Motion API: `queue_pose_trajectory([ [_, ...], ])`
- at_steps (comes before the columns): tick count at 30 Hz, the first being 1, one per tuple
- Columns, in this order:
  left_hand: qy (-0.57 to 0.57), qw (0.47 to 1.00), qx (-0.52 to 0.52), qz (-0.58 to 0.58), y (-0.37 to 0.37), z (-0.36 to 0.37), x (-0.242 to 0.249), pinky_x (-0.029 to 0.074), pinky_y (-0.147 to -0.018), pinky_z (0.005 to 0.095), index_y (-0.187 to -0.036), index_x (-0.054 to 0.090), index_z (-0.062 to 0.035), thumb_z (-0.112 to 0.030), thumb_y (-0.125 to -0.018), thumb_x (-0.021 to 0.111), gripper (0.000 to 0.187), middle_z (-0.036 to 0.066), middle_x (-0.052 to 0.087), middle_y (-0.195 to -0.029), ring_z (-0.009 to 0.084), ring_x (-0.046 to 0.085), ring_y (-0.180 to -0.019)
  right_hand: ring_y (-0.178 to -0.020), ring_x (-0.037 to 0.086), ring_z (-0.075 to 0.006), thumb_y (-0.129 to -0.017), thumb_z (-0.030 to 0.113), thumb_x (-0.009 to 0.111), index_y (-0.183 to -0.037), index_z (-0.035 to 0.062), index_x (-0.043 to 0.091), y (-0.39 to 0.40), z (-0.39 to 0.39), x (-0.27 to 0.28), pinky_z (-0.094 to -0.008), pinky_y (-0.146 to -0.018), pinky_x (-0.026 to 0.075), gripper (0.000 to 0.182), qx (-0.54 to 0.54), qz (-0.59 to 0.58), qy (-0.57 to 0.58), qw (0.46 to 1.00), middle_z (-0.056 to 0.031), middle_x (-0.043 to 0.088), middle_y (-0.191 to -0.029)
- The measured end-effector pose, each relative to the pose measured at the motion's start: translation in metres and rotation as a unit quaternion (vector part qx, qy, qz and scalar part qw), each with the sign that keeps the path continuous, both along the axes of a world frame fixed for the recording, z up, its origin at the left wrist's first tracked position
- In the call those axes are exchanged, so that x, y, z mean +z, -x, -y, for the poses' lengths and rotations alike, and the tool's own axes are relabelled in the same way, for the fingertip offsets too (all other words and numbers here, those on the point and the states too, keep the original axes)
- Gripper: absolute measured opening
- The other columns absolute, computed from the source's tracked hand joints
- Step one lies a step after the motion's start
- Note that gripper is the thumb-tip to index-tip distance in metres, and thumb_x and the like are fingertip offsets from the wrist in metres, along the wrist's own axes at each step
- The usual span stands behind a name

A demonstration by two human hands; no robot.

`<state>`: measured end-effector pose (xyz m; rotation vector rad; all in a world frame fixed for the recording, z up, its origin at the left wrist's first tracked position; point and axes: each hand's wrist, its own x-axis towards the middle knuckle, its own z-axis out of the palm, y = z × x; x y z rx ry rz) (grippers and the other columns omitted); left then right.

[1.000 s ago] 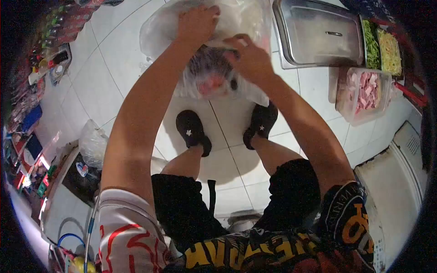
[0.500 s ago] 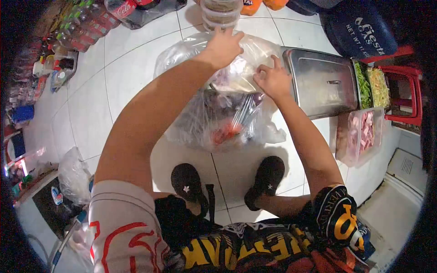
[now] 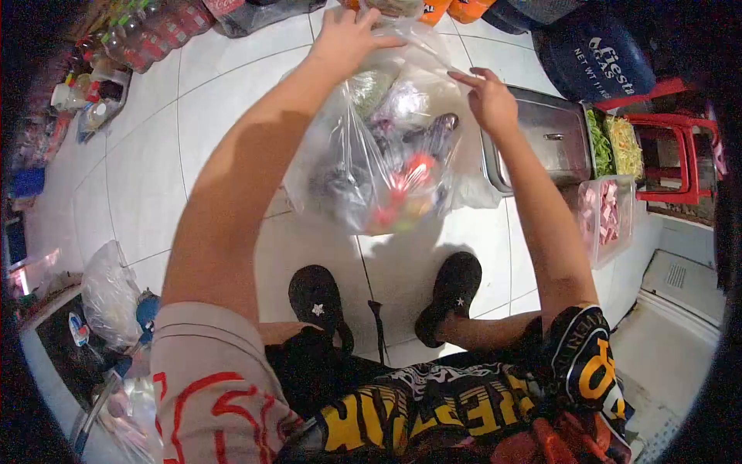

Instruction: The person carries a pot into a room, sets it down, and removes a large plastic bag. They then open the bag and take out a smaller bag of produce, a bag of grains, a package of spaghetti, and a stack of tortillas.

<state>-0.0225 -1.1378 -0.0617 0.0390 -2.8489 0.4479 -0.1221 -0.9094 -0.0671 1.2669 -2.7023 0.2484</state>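
A clear plastic bag hangs between my hands above the tiled floor, in front of my feet. Through its film show dark purple pieces, something red near the bottom and a pale bundle near the top; their exact kinds are blurred. My left hand grips the bag's upper rim on the left, fingers closed on the film. On the right, my right hand pinches the opposite edge between thumb and fingers. The rim is drawn taut between the two hands.
A metal tray with a lid lies at right, beside containers of green strips and pale shreds. Nearer is a clear tub of pink pieces. A blue gas cylinder, red stool and soda bottles stand around.
Both hands have moved up, pulling the bag's rim with them. The bag has risen and grown narrower, its contents gathering toward the bottom. The view has shifted slightly.
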Motion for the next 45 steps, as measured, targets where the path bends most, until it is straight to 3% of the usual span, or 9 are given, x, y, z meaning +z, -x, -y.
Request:
queue_pose_trajectory([
  [5,-0.003,1.000,-0.010,0.026,-0.022,-0.017,0.015,0.033,-0.080,0.0546,-0.115,0.032,-0.0448,-0.007,-0.072,0.047,0.060,0.005,0.032,-0.119,0.0251,0.042,-0.099,-0.080,0.056,-0.0275,-0.063,0.009,0.056,-0.111,0.0331,0.045,0.005,-0.012,0.009,-0.0340,-0.067,0.047,0.055,-0.035,0.030,-0.059,0.997,-0.0095,0.034,-0.122],
  [7,-0.025,0.996,0.038,0.072,-0.039,-0.034,0.002,0.032,-0.080,0.0565,-0.118,0.028,-0.0445,-0.006,-0.070,0.051,0.065,0.005,0.030,-0.121,0.0276,0.040,-0.102,-0.107,0.036,-0.0392,-0.048,0.015,0.074,-0.127,0.0214,0.018,0.002,-0.017,-0.003,-0.0376,-0.085,0.038,0.097,-0.095,0.148,-0.125,0.977,-0.0231,0.012,-0.129],
  [8,-0.032,0.994,0.041,0.096,-0.052,-0.046,-0.010,0.031,-0.079,0.0586,-0.119,0.025,-0.0440,-0.007,-0.070,0.050,0.067,0.004,0.026,-0.124,0.0311,0.035,-0.106,-0.117,0.006,-0.0450,-0.036,0.020,0.080,-0.127,0.0121,-0.008,0.003,-0.025,-0.017,-0.0404,-0.095,0.023,0.127,-0.107,0.217,-0.130,0.961,-0.0307,-0.006,-0.127],
  [11,-0.082,0.979,0.035,0.186,-0.091,-0.065,-0.018,0.028,-0.079,0.0622,-0.122,0.016,-0.0430,-0.007,-0.069,0.052,0.073,0.003,0.014,-0.131,0.0374,0.027,-0.111,-0.118,-0.009,-0.0429,-0.037,0.019,0.080,-0.125,0.0098,-0.015,0.008,-0.048,-0.038,-0.0409,-0.097,0.015,0.130,-0.047,0.261,-0.211,0.941,-0.0309,-0.011,-0.126],
  [18,-0.157,0.951,0.048,0.263,-0.156,-0.045,-0.015,0.028,-0.082,0.0615,-0.125,0.008,-0.0403,0.003,-0.062,0.057,0.090,0.005,0.002,-0.134,0.0409,0.019,-0.115,-0.100,0.042,-0.0381,-0.043,0.015,0.073,-0.122,0.0454,0.012,-0.012,-0.073,-0.038,-0.0398,-0.073,0.045,0.104,-0.149,0.129,-0.175,0.965,-0.0164,-0.004,-0.133],
  [28,-0.325,0.902,0.261,0.111,-0.226,-0.018,-0.011,0.033,-0.082,0.0512,-0.124,0.017,-0.0109,-0.001,-0.056,0.063,0.083,0.012,0.005,-0.130,0.0357,0.024,-0.114,-0.097,0.045,-0.0293,-0.055,0.015,0.065,-0.113,0.0416,0.038,-0.022,-0.103,-0.058,-0.0423,-0.071,0.044,0.069,-0.072,0.013,-0.107,0.992,-0.0071,0.004,-0.134],
  [35,-0.466,0.844,0.267,-0.003,-0.287,-0.040,-0.065,0.024,-0.081,0.0637,-0.122,0.020,-0.0119,-0.006,-0.060,0.063,0.076,0.010,0.002,-0.131,0.0332,0.023,-0.116,-0.105,0.038,-0.0306,-0.057,0.018,0.064,-0.111,0.0373,0.042,-0.029,-0.101,-0.061,-0.0498,-0.075,0.038,0.062,-0.124,0.025,-0.167,0.978,-0.0068,0.002,-0.135],
  [37,-0.351,0.884,0.302,0.069,-0.286,-0.045,-0.068,0.034,-0.085,0.0399,-0.120,0.022,0.0000,-0.005,-0.058,0.063,0.074,0.017,0.006,-0.129,0.0300,0.031,-0.110,-0.106,0.037,-0.0320,-0.059,0.020,0.064,-0.111,0.0355,0.043,-0.032,-0.098,-0.061,-0.0492,-0.076,0.038,0.058,-0.148,0.027,-0.187,0.971,-0.0075,0.001,-0.134],
  [45,-0.353,0.907,0.229,0.010,-0.274,-0.032,-0.095,0.032,-0.082,0.0446,-0.117,0.031,-0.0167,-0.019,-0.059,0.068,0.069,0.011,0.026,-0.120,0.0293,0.033,-0.108,-0.103,0.041,-0.0353,-0.059,0.026,0.067,-0.118,0.0266,0.038,0.006,-0.081,-0.054,-0.0399,-0.077,0.042,0.065,-0.097,0.191,-0.213,0.953,-0.0168,0.019,-0.128],
])
